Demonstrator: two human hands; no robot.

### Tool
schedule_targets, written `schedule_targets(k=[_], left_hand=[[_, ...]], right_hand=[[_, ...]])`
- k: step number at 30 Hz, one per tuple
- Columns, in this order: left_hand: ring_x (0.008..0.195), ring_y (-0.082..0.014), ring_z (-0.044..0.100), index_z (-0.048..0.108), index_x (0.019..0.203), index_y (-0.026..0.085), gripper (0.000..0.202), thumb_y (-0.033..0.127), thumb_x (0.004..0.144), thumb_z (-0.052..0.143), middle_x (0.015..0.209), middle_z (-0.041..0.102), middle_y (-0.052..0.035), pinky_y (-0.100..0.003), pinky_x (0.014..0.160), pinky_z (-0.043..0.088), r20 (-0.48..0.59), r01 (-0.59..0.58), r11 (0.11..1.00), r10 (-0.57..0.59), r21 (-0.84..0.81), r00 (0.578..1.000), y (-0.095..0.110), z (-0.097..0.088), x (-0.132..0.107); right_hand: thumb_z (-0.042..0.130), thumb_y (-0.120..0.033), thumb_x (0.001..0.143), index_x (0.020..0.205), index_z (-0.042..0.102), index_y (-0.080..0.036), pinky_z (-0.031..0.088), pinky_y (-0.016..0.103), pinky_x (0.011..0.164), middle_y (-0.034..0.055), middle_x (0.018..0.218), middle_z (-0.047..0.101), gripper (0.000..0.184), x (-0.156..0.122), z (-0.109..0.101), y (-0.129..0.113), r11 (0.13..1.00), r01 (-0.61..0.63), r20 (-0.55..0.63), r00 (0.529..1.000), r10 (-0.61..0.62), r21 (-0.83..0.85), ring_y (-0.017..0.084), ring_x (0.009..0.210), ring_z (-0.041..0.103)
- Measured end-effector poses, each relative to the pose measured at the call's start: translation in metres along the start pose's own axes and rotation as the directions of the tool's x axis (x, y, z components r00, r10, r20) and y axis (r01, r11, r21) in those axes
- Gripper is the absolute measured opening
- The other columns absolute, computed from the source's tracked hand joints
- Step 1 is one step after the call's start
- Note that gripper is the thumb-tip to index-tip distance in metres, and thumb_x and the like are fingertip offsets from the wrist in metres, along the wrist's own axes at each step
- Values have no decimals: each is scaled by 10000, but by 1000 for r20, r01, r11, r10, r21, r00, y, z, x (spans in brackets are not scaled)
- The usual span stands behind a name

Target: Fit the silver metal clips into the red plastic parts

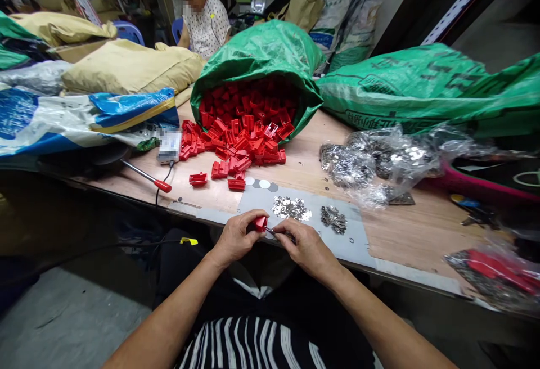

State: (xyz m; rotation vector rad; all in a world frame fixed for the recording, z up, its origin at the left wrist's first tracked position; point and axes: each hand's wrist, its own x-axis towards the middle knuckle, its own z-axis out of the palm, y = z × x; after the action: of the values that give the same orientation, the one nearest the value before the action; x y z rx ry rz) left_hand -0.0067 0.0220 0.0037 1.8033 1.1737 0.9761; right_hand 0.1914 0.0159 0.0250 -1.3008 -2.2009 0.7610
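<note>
Between the thumb and fingers of my left hand (237,239) is a small red plastic housing (260,223), held just over the table's front edge. My right hand (310,246) is closed on a thin dark metal tool (271,232), whose tip reaches the housing's open end; its exact kind is too small to make out. Just beyond my hands lie a pile of shiny flat metal pieces (291,208) and a smaller, darker pile of metal parts (333,220) on a grey sheet (354,237).
Red housings spill from a green sack (270,48) onto the table (307,161). Bagged metal parts (358,161) lie to the right, near another green sack (405,88). A red-handled tool (162,186) juts over the left edge. A person (206,26) sits across the table.
</note>
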Motion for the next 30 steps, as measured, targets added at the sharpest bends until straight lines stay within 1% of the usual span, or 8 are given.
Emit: schedule_targets(k=[10,14,19,22,25,28,30], left_hand=[[959,-170,647,632,1074,216,354,115,736,656,1057,703,-24,-278,876,482,4,-6,1000,6,13,1000,1,0,1],[948,-169,648,634,1067,207,338,117,743,652,1036,706,-28,-279,873,481,-2,-19,1000,19,22,1000,1,-1,1],[956,-172,647,633,1068,209,326,115,757,625,1046,705,-34,-288,886,481,-6,-45,999,45,13,999,-1,0,0],[966,-179,643,628,1079,217,334,124,759,619,1063,698,-37,-300,888,481,-20,-41,999,42,24,999,-2,2,-1],[959,-179,640,619,1089,225,347,134,754,619,1061,692,-32,-298,875,481,-30,-35,999,36,36,999,-2,2,-2],[934,-167,637,613,1086,225,352,125,749,613,1040,691,-24,-284,862,478,-1,-39,999,39,30,999,-2,0,-2],[928,-165,633,608,1088,223,356,120,747,610,1035,689,-23,-286,866,473,20,-50,998,49,28,999,-1,-2,-2]], right_hand=[[503,-92,859,879,598,-205,474,280,739,32,860,628,148,-3,5,-10,992,-20,-33,999,16,-126,166,809,601],[487,-104,879,874,597,-197,475,278,736,42,859,631,144,-3,10,-16,983,-35,-46,999,27,-183,172,810,609],[457,-117,893,884,598,-204,471,274,703,62,867,641,165,-3,18,-25,957,-92,-82,994,72,-274,181,795,621],[469,-122,882,889,612,-211,469,276,714,57,873,652,169,-1,17,-22,968,-94,-83,994,76,-233,177,797,621],[508,-151,861,897,636,-224,469,282,739,31,886,666,151,2,9,-13,992,-67,-40,997,62,-110,167,810,617],[532,-180,847,900,648,-219,464,279,730,19,869,667,133,4,2,-6,999,-48,-24,999,47,-22,158,793,610],[532,-175,849,908,650,-214,460,278,735,20,874,663,138,4,1,-5,1000,-29,-19,999,29,-12,155,796,607]])
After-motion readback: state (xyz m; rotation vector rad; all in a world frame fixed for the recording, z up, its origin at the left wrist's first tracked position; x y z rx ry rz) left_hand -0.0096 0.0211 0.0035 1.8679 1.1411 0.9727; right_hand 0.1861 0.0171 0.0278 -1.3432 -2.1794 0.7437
